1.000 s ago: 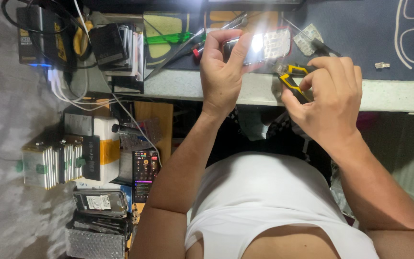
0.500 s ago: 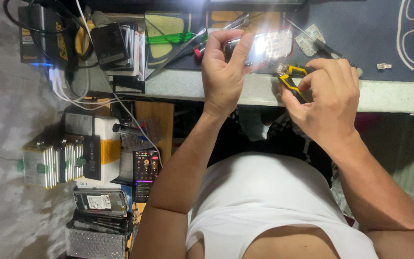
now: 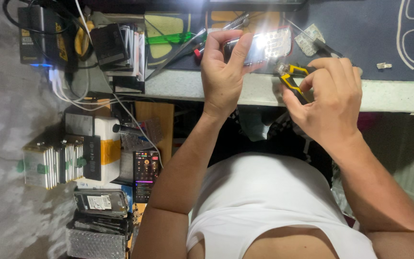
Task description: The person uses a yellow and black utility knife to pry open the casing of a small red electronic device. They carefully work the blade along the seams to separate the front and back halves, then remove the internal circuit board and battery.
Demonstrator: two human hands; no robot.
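I count two bare hands: my left hand [image 3: 224, 72] and my right hand [image 3: 329, 98]. One small flat phone with a glaring lit panel [image 3: 259, 47] sits in the left one, and one pair of yellow-and-black-handled pliers [image 3: 292, 79] in the right. On the dark blue desk mat [image 3: 360, 29] I see one clear plastic plug connector [image 3: 384, 65] and one crumpled clear blister pack [image 3: 309, 39]. One green translucent tool [image 3: 168, 37] lies further left. Below the desk edge, one black phone with a coloured screen [image 3: 145, 175] and one bare silver hard drive [image 3: 100, 202].
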